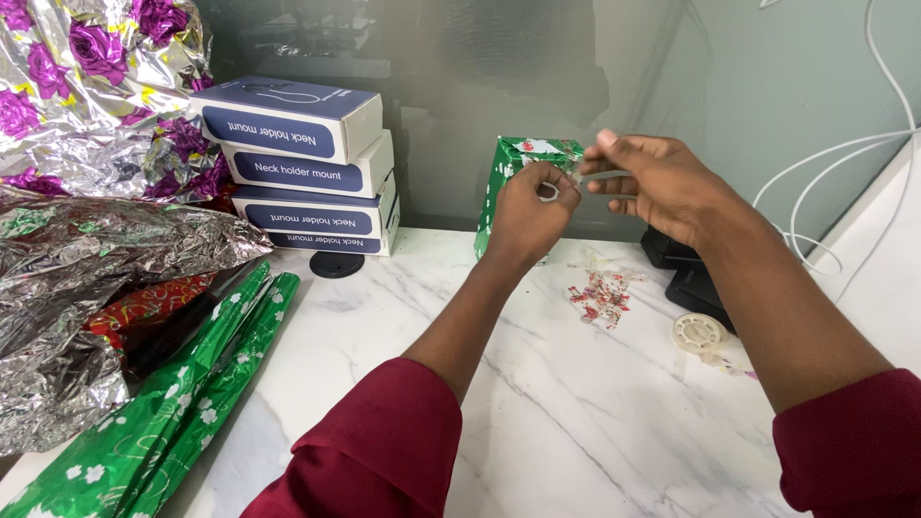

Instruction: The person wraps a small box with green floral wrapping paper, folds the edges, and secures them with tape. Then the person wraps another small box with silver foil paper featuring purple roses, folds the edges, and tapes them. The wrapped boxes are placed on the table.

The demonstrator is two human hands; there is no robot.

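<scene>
A small tape roll is pinched in the left hand; a strip is gripped by the right hand at 3 o'clock. The strip could twist and stick to itself before the green wrapped box, standing just behind, is reached.

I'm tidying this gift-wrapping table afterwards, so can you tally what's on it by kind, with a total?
Stacked blue-and-white boxes: 4
Green-wrapped box at both hands (left hand, right hand): 1
Green flowered wrap rolls: 2
Crumpled silver foil sheets: 2
Empty tape spool: 1
Round black disc: 1
Pile of red paper scraps: 1
Total: 12
</scene>
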